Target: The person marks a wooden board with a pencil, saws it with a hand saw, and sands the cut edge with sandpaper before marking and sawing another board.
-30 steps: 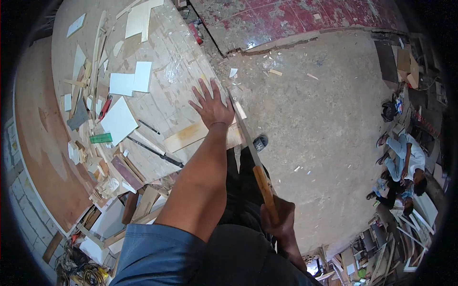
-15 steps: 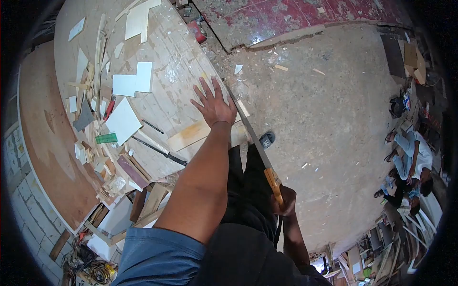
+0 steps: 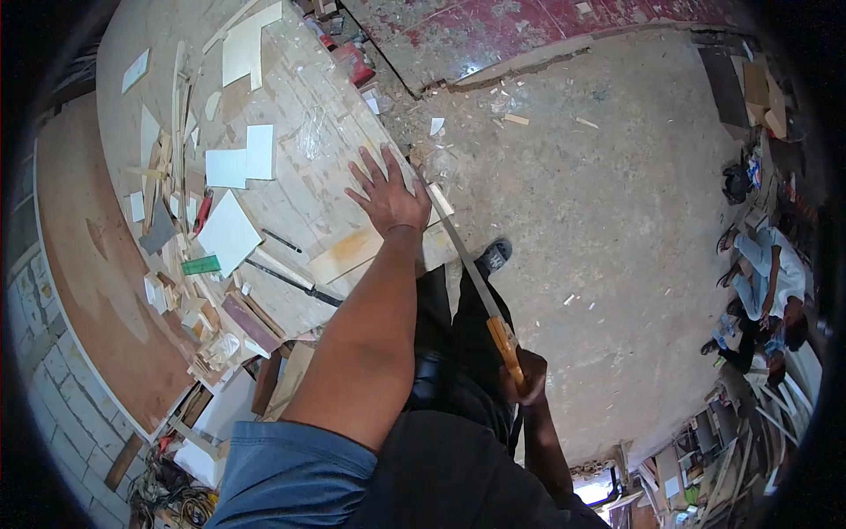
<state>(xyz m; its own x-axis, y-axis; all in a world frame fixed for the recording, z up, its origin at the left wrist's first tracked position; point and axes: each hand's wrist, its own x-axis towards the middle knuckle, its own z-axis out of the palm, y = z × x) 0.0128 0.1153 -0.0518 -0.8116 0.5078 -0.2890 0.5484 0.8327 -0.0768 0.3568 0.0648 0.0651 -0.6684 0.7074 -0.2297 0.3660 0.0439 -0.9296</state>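
My left hand [image 3: 393,196] lies flat with its fingers spread near the edge of the wooden worktable [image 3: 308,207]. My right hand [image 3: 526,377] is closed round the orange-yellow handle of a handsaw [image 3: 472,264]. Its long blade slants up past the table edge, close beside my left hand. A short, pale wood strip [image 3: 443,201] juts past the edge against the blade; whether my left hand presses on it is hidden. Beneath my left wrist lies a light plank [image 3: 345,256] with an orange-brown stain.
White square pieces [image 3: 229,234], a green block [image 3: 201,264], a red-handled tool [image 3: 203,213], a black pen-like stick [image 3: 282,241] and a long black tool [image 3: 300,284] lie about the table. Two people [image 3: 771,282] sit at the right. Wood scraps [image 3: 516,119] dot the floor.
The view has shifted slightly. The saw and my right hand have moved slightly down relative to my left hand, which stays flat on the table.
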